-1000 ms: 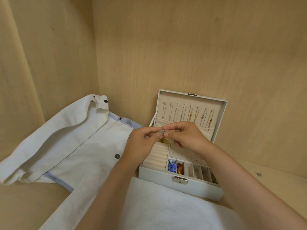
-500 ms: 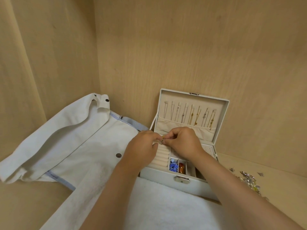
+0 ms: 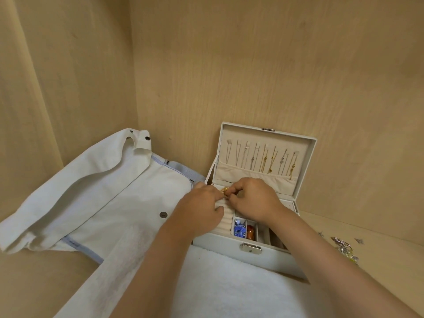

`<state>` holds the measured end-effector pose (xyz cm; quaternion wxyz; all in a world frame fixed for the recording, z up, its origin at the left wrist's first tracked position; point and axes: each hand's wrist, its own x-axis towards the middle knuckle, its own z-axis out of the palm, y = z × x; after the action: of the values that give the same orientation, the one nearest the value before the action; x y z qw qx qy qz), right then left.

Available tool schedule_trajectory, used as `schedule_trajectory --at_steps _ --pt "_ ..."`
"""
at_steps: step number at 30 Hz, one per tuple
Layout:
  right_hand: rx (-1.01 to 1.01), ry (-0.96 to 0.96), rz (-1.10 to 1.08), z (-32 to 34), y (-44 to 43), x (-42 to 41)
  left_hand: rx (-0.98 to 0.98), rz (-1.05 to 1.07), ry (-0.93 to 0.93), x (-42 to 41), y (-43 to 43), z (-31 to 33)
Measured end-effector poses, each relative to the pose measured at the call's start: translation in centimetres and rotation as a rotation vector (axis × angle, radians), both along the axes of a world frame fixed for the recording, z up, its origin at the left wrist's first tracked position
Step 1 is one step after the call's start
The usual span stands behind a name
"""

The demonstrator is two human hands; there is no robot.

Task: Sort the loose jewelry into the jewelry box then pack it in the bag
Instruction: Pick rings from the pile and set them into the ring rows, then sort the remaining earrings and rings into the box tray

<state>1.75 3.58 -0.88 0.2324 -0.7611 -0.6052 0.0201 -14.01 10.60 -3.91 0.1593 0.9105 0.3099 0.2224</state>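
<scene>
On my feed, left hand (image 3: 202, 203) and right hand (image 3: 254, 200) meet over the ring rolls (image 3: 226, 218) of the open jewelry box (image 3: 220, 245), seemingly both pinching a small gold piece (image 3: 226, 190); a slipped grip could lose it between cushions.

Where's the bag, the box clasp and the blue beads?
bag (image 3: 103, 203), head view, on its front panel.
clasp (image 3: 250, 248), head view, on the metal plate.
blue beads (image 3: 239, 230), head view, middle of the pile.
</scene>
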Motion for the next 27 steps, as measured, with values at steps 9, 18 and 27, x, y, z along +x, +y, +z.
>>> schedule_trajectory --at_steps 9,18,27 --pt "-0.003 0.068 0.050 -0.5 -0.4 0.1 0.010 0.016 0.014 0.2 -0.1 -0.1" --pt "0.087 0.143 0.056 1.2 -4.7 2.7 0.109 0.064 -0.084 0.6 -2.3 1.3" --pt "0.098 0.260 -0.078 0.2 -15.4 11.5 -0.158 -0.193 -0.231 7.6 -10.1 4.2"
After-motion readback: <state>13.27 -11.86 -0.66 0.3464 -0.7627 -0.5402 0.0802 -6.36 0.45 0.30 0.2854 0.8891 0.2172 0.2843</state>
